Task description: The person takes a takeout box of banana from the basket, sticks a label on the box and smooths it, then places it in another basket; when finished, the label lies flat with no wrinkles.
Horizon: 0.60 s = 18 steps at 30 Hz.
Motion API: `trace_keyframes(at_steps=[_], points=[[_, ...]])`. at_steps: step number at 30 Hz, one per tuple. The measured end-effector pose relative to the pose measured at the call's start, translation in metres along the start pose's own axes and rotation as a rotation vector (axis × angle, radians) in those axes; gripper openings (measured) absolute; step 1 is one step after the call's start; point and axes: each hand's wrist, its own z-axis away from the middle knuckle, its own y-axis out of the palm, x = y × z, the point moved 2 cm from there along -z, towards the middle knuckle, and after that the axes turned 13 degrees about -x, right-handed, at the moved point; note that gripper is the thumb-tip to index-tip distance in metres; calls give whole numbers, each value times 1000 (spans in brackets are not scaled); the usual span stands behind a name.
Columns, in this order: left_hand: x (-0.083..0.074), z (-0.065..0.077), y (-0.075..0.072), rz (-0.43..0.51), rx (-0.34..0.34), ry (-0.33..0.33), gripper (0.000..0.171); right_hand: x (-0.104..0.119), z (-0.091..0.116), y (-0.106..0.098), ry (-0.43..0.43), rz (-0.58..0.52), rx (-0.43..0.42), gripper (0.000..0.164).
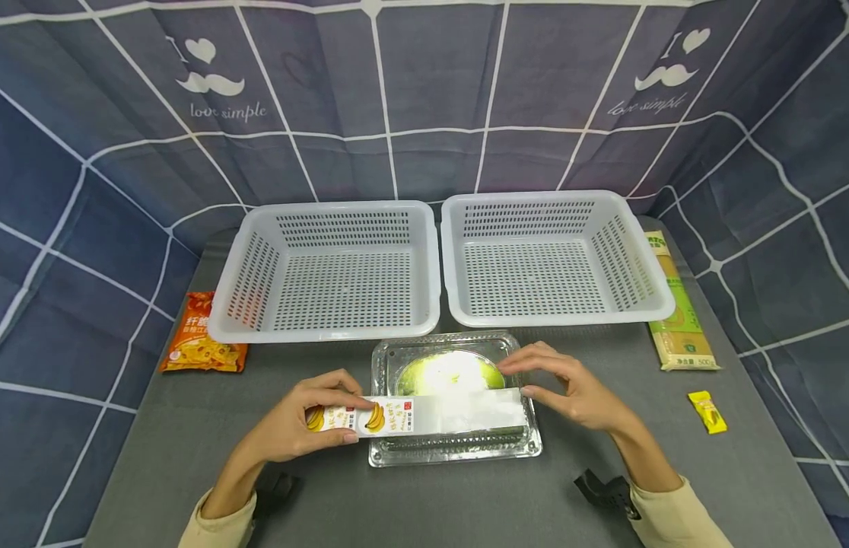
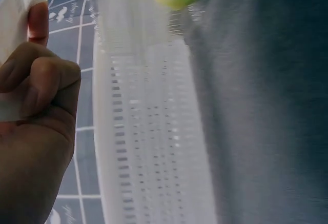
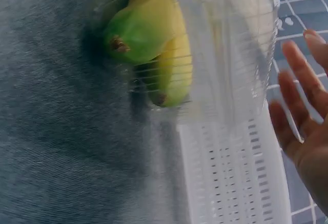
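A clear plastic clamshell box point(image 1: 459, 454) lies on the table in front of me. Yellow-green fruit point(image 3: 141, 37) shows through its wall in the right wrist view. A long white paper strip printed with bananas point(image 1: 472, 412) stretches across the lid. My left hand point(image 1: 287, 426) grips the strip's printed left end between thumb and fingers. In the left wrist view, the pale strip point(image 2: 13, 21) passes through the curled fingers. My right hand point(image 1: 578, 388) hovers over the box's right side with fingers extended, thumb right at the strip's plain end.
Two white perforated baskets point(image 1: 329, 337) point(image 1: 568, 318) stand side by side behind the box. An orange snack bag point(image 1: 201, 335) lies at left. A green-and-yellow packet point(image 1: 681, 327) and a small yellow wrapped piece point(image 1: 707, 412) lie at right.
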Motion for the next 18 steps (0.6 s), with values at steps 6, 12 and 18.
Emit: trace_keyframes(at_steps=[6,12,18], points=[[2,29,5,58,10,-50,41,-4,5,-4,33,88,-66,54],[5,50,9,108,25,-109,40,-14,11,-3,176,149,-44,52],[12,65,9,95,54,-157,36,-18,16,-1,232,148,52,61]])
